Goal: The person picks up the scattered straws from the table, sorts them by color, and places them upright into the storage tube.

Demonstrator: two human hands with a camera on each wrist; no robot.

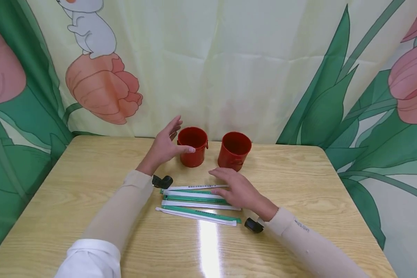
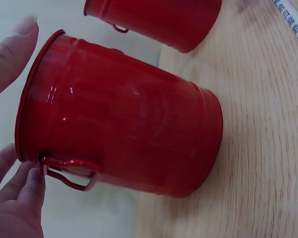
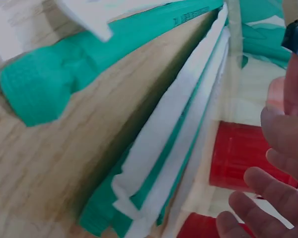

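My left hand [image 1: 163, 148] is at the left side of a red metal bucket [image 1: 192, 154], its thumb and fingers spread about the rim. In the left wrist view this bucket [image 2: 124, 114] fills the middle, with a small looped handle near the fingers; whether they touch it I cannot tell. A second red bucket [image 1: 233, 154] stands to the right. Over the right end of several long, thin paper-wrapped sticks, like straws [image 1: 198, 204], my right hand [image 1: 238, 189] hovers with loose fingers and nothing in its grasp. The wrapped sticks [image 3: 174, 109] are green and white.
Everything stands on a light wooden table [image 1: 288, 185]. Directly behind its far edge hangs a curtain [image 1: 257, 77] printed with tulips and a white animal. A bright reflection lies on the tabletop near the front.
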